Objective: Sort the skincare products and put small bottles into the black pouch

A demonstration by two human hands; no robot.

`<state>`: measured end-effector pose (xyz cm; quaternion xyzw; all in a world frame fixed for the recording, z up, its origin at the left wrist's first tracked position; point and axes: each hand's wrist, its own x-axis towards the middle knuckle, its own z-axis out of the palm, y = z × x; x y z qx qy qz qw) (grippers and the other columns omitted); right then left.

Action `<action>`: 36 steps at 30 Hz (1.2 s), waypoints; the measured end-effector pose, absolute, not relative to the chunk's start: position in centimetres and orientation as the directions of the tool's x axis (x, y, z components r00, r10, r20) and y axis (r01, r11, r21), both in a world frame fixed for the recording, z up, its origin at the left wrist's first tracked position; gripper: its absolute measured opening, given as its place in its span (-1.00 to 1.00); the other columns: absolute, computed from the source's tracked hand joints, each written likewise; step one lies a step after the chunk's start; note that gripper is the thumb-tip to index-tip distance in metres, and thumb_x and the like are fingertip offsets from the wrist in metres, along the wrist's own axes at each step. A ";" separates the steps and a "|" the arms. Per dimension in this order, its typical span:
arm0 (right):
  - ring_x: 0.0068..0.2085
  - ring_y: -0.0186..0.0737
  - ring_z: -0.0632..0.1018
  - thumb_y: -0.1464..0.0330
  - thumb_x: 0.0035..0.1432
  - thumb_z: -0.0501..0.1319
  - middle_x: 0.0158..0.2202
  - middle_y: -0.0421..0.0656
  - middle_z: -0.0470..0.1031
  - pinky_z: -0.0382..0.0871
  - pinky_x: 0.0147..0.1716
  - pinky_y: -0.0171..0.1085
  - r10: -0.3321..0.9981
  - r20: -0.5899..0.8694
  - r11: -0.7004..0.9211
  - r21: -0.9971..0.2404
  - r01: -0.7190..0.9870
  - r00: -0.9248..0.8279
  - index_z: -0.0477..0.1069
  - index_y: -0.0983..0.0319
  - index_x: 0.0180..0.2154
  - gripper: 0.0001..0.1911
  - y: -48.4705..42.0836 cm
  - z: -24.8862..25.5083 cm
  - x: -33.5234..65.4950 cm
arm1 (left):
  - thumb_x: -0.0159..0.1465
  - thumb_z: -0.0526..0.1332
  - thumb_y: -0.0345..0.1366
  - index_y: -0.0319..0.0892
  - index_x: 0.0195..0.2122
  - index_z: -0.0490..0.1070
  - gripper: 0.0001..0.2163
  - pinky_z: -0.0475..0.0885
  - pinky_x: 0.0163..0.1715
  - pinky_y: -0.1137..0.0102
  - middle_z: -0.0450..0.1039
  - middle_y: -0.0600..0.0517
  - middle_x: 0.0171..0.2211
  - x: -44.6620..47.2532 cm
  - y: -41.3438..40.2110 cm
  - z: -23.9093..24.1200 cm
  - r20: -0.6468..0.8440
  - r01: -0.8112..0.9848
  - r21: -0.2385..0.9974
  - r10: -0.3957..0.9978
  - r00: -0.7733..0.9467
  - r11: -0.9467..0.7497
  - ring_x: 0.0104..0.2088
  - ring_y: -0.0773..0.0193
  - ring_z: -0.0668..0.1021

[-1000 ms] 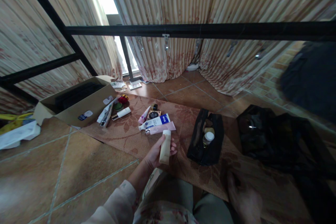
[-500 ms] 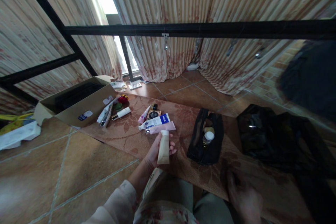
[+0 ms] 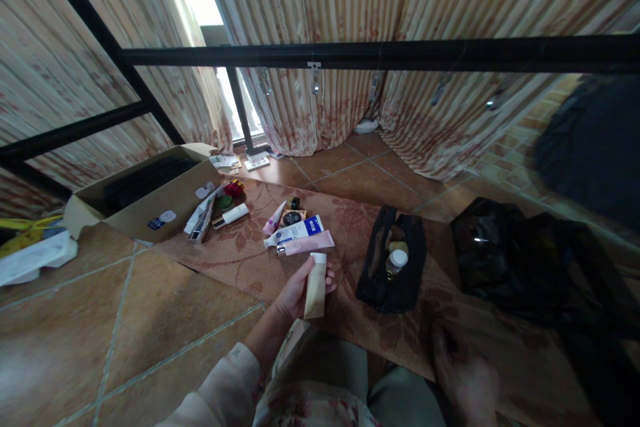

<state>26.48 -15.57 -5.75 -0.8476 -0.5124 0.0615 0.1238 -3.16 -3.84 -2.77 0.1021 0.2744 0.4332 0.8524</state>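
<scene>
My left hand (image 3: 295, 290) is closed around a cream-coloured squeeze tube (image 3: 315, 287) with a white cap, cap end pointing away from me. Just beyond it on the brown mat (image 3: 345, 213) lie a pink tube (image 3: 309, 243) and a white-and-blue tube (image 3: 295, 232), side by side. Behind these are a small pink-and-white tube (image 3: 275, 218) and a round black-lidded compact (image 3: 293, 217). To the right, a black mesh pouch (image 3: 367, 280) stands open with a white-capped jar (image 3: 397, 260) inside. My right hand (image 3: 467, 373) rests low on the mat's right part, dim and blurred, its fingers unclear.
At the left stands an open cardboard box (image 3: 165, 210) holding something black. Near it are a white bottle (image 3: 233, 215) and other small cosmetics. A glossy black bag (image 3: 500, 253) sits at the right. A black metal rail (image 3: 380, 55) crosses ahead before curtains (image 3: 320, 7).
My left hand has shifted slightly right and toward me, and the cream tube in it leans a little more to the right. My right hand stays about where it was.
</scene>
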 end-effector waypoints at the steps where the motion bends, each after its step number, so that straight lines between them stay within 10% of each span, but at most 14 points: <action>1: -0.56 -0.19 0.45 0.13 0.21 -0.02 -0.46 -0.07 0.53 0.17 -0.56 -0.30 0.881 0.019 -0.450 -0.273 0.850 0.473 0.48 0.18 -0.10 -0.57 -15.6 -5.7 26.5 | 0.36 -0.01 -0.12 -0.38 -0.22 0.43 -0.61 0.45 -0.16 0.34 0.42 -0.11 -0.37 -3.2 -3.9 -2.8 -0.377 -0.680 0.416 0.795 0.474 0.603 -0.41 0.32 0.49; 36: -0.50 -0.22 0.49 0.12 0.21 -0.01 -0.39 -0.06 0.55 0.17 -0.54 -0.34 0.889 0.052 -0.421 -0.300 0.856 0.455 0.48 0.19 -0.11 -0.58 -15.5 -5.7 26.5 | 0.33 0.06 -0.19 -0.31 -0.06 0.37 -0.69 0.46 -0.21 0.35 0.41 -0.11 -0.27 -3.3 -3.8 -3.0 -0.368 -0.686 0.395 0.789 0.491 0.611 -0.36 0.30 0.51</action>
